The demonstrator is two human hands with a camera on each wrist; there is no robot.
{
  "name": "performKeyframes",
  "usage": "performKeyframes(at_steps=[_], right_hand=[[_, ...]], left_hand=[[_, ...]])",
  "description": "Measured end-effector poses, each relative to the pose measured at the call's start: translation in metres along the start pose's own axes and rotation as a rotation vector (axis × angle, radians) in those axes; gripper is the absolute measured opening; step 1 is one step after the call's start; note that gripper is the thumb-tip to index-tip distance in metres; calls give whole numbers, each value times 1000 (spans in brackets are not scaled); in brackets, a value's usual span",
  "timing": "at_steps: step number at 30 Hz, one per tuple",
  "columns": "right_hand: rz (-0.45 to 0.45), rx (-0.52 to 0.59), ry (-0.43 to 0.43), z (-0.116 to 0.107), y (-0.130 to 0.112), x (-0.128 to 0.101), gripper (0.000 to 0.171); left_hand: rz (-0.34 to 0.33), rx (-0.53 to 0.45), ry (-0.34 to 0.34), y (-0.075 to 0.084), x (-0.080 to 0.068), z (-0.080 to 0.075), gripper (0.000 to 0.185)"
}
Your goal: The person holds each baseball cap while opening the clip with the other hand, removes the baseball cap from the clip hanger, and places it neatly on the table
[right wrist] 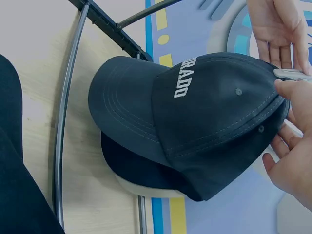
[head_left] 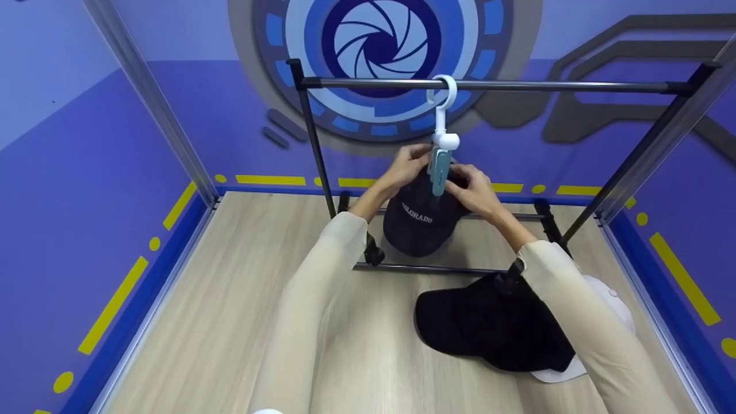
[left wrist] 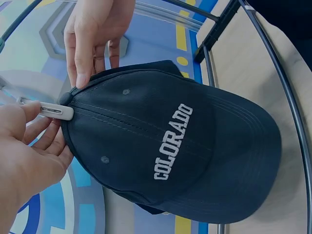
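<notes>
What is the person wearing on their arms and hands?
Both arms are in long, close-fitting cream sleeves that end at the wrists. The left hand and right hand are bare: no gloves, and no rings show on the fingers. A dark strap shows at the right sleeve near its cuff.

The wooden floor (head_left: 230, 299) carries a black clothes rack (head_left: 425, 268), a black cap (head_left: 489, 328) and a white cap (head_left: 615, 310).

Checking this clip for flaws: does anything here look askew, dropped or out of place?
Mostly no. The COLORADO cap hangs at the clip hanger on the rail, with both hands at its top. The one oddity: a black cap lies on the floor over a white cap.
</notes>
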State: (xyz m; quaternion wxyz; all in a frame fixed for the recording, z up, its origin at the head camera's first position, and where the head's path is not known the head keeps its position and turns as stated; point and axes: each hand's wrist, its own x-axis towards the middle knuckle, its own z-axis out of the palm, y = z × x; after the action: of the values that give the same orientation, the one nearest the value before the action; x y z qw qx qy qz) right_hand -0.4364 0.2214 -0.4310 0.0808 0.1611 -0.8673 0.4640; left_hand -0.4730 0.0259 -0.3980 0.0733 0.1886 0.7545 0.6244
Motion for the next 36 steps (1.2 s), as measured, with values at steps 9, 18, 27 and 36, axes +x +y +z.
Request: performKeyframes(at_steps=[9, 18, 27, 36], right_hand=[[8, 33, 7, 7, -3, 0, 22], [7, 54, -78, 7, -8, -7, 18], [-156, -80, -173, 15, -13, -17, 9], [-184, -134, -190, 13, -30, -25, 12]], left_hand=[[-23, 76, 12, 3, -1, 0, 37], [-53, 38, -16, 7, -2, 0, 36], [-42, -100, -24, 0, -8, 0, 38], [15, -66, 4, -8, -16, -8, 42]])
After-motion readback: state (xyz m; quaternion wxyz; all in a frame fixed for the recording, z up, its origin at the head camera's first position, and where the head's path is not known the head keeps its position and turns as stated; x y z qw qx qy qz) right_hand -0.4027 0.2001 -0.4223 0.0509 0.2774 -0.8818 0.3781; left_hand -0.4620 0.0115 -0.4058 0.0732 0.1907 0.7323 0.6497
